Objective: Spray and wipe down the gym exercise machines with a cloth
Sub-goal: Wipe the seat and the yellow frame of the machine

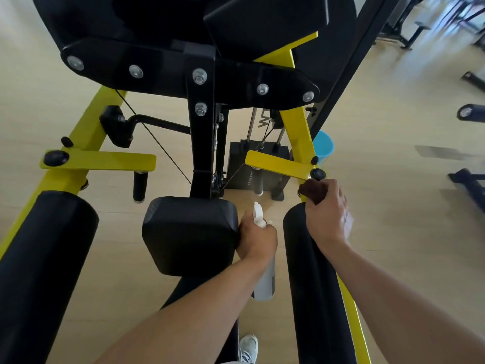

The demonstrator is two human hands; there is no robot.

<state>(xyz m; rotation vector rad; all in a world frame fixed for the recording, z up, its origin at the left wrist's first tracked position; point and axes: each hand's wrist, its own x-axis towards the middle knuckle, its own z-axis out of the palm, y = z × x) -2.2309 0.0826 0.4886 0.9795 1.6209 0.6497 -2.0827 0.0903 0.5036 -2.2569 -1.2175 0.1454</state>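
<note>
Yellow-framed machine (296, 122) seen from above: the right hand (326, 211) grips a dark brown cloth (312, 193) against the frame at the top of a black roller pad (312, 279), while the left hand (258, 239) holds a white spray bottle (265, 279) beside the black seat pad (190, 232). Behind the frame, a blue bucket (324, 147) stands on the floor (393, 206).

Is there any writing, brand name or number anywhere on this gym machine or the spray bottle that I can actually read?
White lettering on the dark panel behind the weight stack guide rods: partly hidden and sideways, only something like "W" shows; not readable.
Spray bottle in the left hand: no legible label.
Cloth under the right hand: no text.
</note>
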